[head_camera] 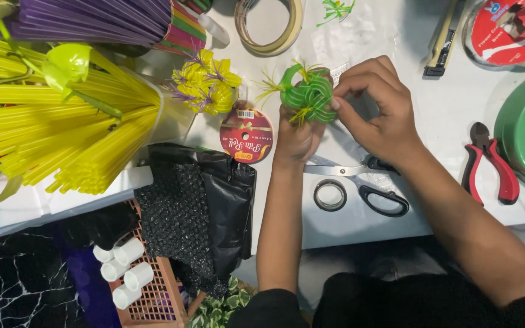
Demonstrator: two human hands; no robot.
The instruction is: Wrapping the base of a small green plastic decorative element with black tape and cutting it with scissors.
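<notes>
Gripping a looped green ribbon flower (308, 96), yellow-fringed, in 2 hands.

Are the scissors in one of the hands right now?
No, the scissors lie on the table while both hands hold the green flower.

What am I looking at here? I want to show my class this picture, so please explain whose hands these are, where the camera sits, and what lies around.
There is one picture, from a camera on a person's head, looking down at their own bare hands over a white table. The left hand holds a green flower of looped strips. The right hand pinches its edge. Below the hands lie scissors and a small tape ring. Red pliers lie to the right. To the left are yellow straws and a finished yellow flower.
</notes>
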